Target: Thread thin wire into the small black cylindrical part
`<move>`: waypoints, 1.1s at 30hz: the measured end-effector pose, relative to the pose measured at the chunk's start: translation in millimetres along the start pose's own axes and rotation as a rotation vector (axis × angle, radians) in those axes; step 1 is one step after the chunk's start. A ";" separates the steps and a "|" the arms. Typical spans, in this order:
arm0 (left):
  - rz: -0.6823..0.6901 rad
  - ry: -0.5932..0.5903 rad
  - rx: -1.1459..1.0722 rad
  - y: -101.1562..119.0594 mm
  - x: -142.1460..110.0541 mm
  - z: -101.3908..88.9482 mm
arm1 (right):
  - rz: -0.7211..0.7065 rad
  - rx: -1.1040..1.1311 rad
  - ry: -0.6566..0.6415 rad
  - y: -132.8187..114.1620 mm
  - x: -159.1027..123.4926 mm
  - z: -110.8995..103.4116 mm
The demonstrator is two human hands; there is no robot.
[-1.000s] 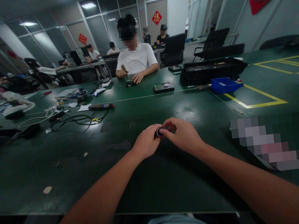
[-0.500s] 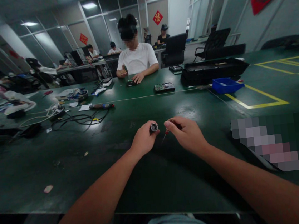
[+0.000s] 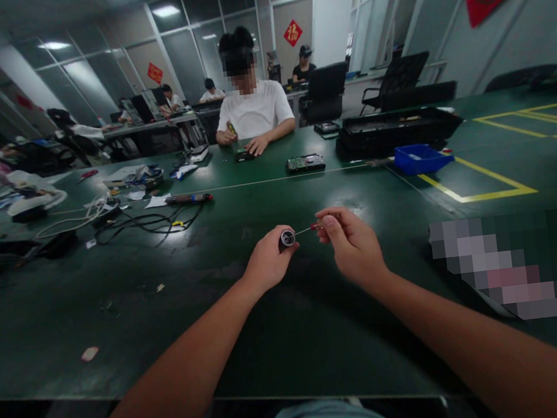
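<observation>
My left hand (image 3: 269,260) is wrapped round a short black cylinder (image 3: 287,238) with a silvery ring at its round end, which faces me and to the right. Most of the cylinder's body is hidden in the fingers, and its exact kind does not show. Pinched in my right hand (image 3: 352,237) is a small screwdriver (image 3: 315,226) with a red, partly see-through handle. Its thin metal shaft points left, and the tip is at the cylinder's ringed end; how deep it reaches I cannot tell. Both hands are above the green table (image 3: 293,341).
Across the table a person in a white shirt (image 3: 254,111) works on a dark device. A circuit-board device (image 3: 306,163), a blue bin (image 3: 421,159) and a long black tray (image 3: 400,129) stand ahead. Black cables (image 3: 150,227) and a pen-shaped tool (image 3: 189,198) lie left. A blurred-out object (image 3: 507,270) lies right.
My right hand has turned the screwdriver from pointing downward to pointing left, and its tip has come to the cylinder's end. My left hand has stayed almost still.
</observation>
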State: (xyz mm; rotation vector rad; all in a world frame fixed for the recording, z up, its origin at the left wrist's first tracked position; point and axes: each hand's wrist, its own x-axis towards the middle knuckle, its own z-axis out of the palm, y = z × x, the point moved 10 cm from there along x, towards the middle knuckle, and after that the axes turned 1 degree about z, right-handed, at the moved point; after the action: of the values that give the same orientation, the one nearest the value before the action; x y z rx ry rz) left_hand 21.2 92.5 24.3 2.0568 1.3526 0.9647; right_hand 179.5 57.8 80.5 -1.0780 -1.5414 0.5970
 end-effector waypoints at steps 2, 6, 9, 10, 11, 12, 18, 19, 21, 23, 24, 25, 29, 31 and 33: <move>0.006 -0.001 -0.007 1.3 -0.3 -0.3 | 0.004 -0.033 0.012 -0.5 0.4 -1.7; -0.008 -0.006 -0.014 -0.5 -0.4 0.2 | -0.008 -0.193 0.044 -5.2 2.2 -8.0; -0.020 -0.014 -0.019 -3.2 -0.4 1.9 | -0.042 -0.325 0.097 -9.8 2.9 -13.5; -0.019 -0.017 -0.021 -3.6 -0.4 2.5 | -0.054 -0.344 0.112 -11.0 2.8 -14.5; -0.015 -0.019 -0.022 -3.8 -0.4 2.8 | -0.063 -0.356 0.120 -11.6 2.6 -14.8; -0.009 -0.019 -0.024 -3.8 -0.4 2.9 | -0.067 -0.364 0.119 -11.6 2.5 -14.2; 0.015 -0.022 -0.040 -3.3 -0.3 3.1 | -0.108 -0.347 0.048 -12.3 1.1 -6.7; 0.014 -0.023 -0.041 -3.3 -0.3 3.3 | -0.120 -0.327 0.026 -13.0 1.0 -4.8; 0.013 -0.022 -0.043 -3.0 -0.4 3.5 | -0.151 -0.287 -0.027 -15.2 0.8 -0.2; 0.014 -0.021 -0.039 -2.4 -0.5 3.7 | -0.178 -0.265 -0.082 -17.4 0.6 4.4; 0.018 -0.020 -0.035 -2.0 -0.5 3.8 | -0.187 -0.264 -0.105 -18.3 0.5 6.2; 0.024 -0.018 -0.028 -1.4 -0.5 3.8 | -0.192 -0.265 -0.122 -18.7 0.5 7.4; 0.054 -0.006 -0.001 0.7 -0.1 2.5 | -0.151 -0.289 -0.111 -13.5 0.9 5.8; 0.052 -0.009 -0.003 0.4 0.0 2.5 | -0.118 -0.262 -0.091 -8.1 0.7 4.5; 0.041 -0.022 -0.010 -0.1 -0.1 3.5 | -0.082 -0.168 -0.070 -1.4 0.6 3.4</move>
State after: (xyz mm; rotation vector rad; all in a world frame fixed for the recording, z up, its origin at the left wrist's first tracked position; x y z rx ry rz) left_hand 23.8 92.4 22.0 2.0891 1.2968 0.9616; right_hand 175.8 58.3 81.1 -1.1236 -1.7127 0.4589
